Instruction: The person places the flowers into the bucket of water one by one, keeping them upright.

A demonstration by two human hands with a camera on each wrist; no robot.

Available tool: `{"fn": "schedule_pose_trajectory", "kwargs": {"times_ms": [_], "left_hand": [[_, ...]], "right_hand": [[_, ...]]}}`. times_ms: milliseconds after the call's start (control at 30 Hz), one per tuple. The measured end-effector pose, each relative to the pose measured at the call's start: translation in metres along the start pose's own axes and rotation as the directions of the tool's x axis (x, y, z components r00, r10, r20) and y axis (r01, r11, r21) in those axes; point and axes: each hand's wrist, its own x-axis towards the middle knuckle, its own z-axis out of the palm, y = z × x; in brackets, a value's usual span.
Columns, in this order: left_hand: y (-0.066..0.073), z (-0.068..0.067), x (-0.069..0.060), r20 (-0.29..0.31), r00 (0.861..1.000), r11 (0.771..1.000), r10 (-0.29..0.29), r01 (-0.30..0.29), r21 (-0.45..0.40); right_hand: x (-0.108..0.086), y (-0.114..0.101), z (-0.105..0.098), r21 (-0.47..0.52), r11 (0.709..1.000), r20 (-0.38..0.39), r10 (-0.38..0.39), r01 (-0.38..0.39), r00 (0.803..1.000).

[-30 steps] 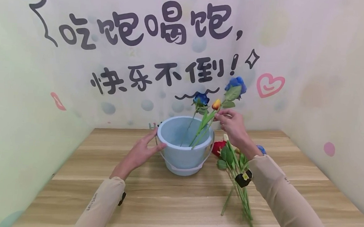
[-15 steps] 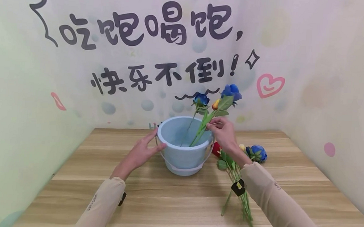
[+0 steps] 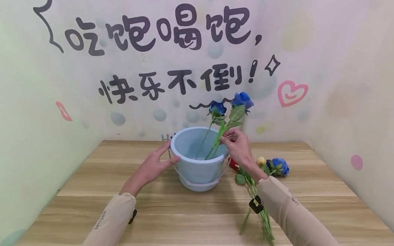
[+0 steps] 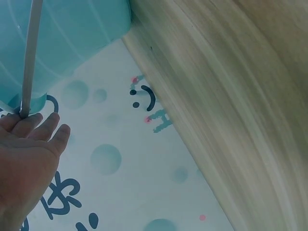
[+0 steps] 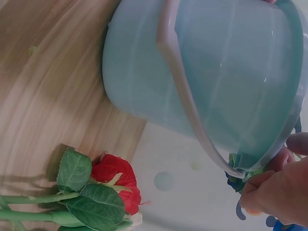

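Between the hands (image 3: 151, 165) (image 3: 237, 146) stands a bucket (image 3: 199, 172), a blue rose (image 3: 242, 100) in the right.

In the head view, the right hand (image 3: 237, 146) partly hides the red flower (image 3: 233, 164); lettering (image 3: 100, 220) on the left sleeve (image 3: 115, 210) is too small to read. The left wrist view's edge crops the bucket (image 4: 77, 29).

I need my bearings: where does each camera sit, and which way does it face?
Head: on the person's head, facing forward and down at the bucket, blue roses, table and wall; left hand, right hand and sleeves show.
Left wrist: on that wrist, facing past the left hand to the bucket's side, table and wall; only that hand shows.
Right wrist: on that wrist, facing the bucket and red rose; the right hand shows at the right edge.
Shared by head and right wrist: red rose.
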Motion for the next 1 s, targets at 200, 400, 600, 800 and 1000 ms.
{"fn": "schedule_pose_trajectory", "kwargs": {"times_ms": [200, 400, 600, 800, 1000], "left_hand": [[0.001, 0.0, -0.001, 0.001, 1.0, 1.0, -0.005, 0.005, 0.0], [0.001, 0.0, -0.001, -0.002, 1.0, 1.0, 0.003, -0.003, -0.007], [0.001, 0.0, -0.002, 0.003, 1.0, 1.0, -0.003, 0.003, -0.009], [0.001, 0.001, -0.002, -0.003, 1.0, 1.0, -0.006, 0.006, -0.001], [0.0, 0.001, -0.001, -0.004, 1.0, 1.0, -0.01, 0.01, 0.012]], "right_hand": [[-0.001, -0.001, 0.004, -0.055, 0.998, -0.014, -0.022, 0.022, 1.0], [-0.001, -0.002, 0.006, -0.077, 0.997, -0.018, -0.03, 0.029, 0.999], [-0.001, -0.004, 0.006, -0.129, 0.991, -0.009, -0.039, 0.037, 0.999], [0.0, -0.008, 0.003, -0.274, 0.96, 0.003, -0.067, 0.065, 0.998], [-0.003, -0.013, -0.003, -0.358, 0.93, 0.043, -0.072, 0.083, 0.996]]}}
